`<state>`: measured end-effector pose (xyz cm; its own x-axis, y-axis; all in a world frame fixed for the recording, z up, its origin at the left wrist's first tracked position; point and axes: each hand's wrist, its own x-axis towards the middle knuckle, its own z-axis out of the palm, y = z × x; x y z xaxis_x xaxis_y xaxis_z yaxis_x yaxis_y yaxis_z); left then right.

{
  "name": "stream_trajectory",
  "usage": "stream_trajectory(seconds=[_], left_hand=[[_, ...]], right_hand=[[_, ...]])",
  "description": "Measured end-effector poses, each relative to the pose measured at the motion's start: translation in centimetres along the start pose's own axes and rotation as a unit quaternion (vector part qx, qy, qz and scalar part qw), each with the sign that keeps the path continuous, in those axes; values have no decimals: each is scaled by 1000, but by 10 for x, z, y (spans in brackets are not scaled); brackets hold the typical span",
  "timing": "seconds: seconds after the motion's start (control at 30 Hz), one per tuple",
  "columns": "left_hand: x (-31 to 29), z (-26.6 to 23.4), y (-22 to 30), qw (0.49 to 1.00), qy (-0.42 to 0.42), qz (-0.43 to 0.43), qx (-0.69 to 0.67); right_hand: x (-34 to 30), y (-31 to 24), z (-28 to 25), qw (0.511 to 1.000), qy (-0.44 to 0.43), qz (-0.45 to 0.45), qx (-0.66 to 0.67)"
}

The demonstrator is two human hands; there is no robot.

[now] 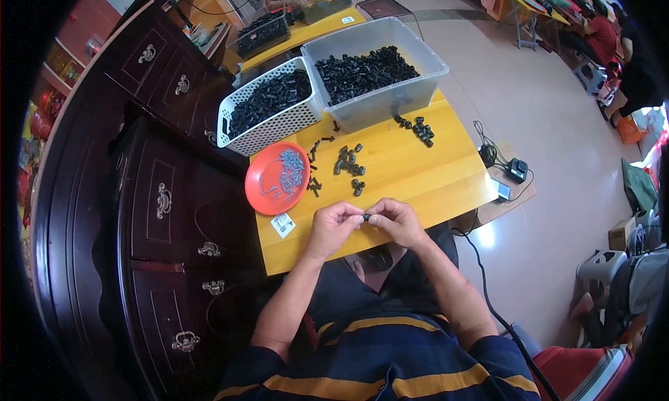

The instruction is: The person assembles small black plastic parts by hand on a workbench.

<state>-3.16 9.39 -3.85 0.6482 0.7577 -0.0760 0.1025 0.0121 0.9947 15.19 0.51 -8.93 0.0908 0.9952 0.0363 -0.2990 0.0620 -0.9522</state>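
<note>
Between my two hands, over the near edge of the yellow table [411, 181], is a small black plastic part [367, 218]. My left hand [334, 225] pinches its left end, and my right hand [397, 221] pinches the other end. The fingertips cover most of it. Just beyond my hands lie several loose black parts [346, 160]. More black pieces [422, 131] sit farther right. Left of my hands, a red plate [256, 185] holds a pile of small silvery pieces, perhaps screws [291, 170]. Thin black parts [315, 186] lie beside the plate's right rim.
A white perforated basket [279, 126] and a clear plastic bin [390, 98], both full of black parts, stand at the table's far side. A dark wooden cabinet [150, 213] borders the left. A black cable [481, 268] runs along my right. Other people sit at right.
</note>
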Motion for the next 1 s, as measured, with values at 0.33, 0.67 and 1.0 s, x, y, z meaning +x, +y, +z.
stream_trajectory(seconds=[0.33, 0.67, 1.0], left_hand=[[3, 10, 12, 987, 61, 91, 118], [-9, 15, 37, 970, 49, 161, 173], [-16, 21, 58, 983, -31, 140, 114]], right_hand=[[3, 0, 5, 999, 42, -18, 15], [-7, -14, 7, 999, 8, -13, 47], [-30, -17, 13, 989, 37, -19, 142]])
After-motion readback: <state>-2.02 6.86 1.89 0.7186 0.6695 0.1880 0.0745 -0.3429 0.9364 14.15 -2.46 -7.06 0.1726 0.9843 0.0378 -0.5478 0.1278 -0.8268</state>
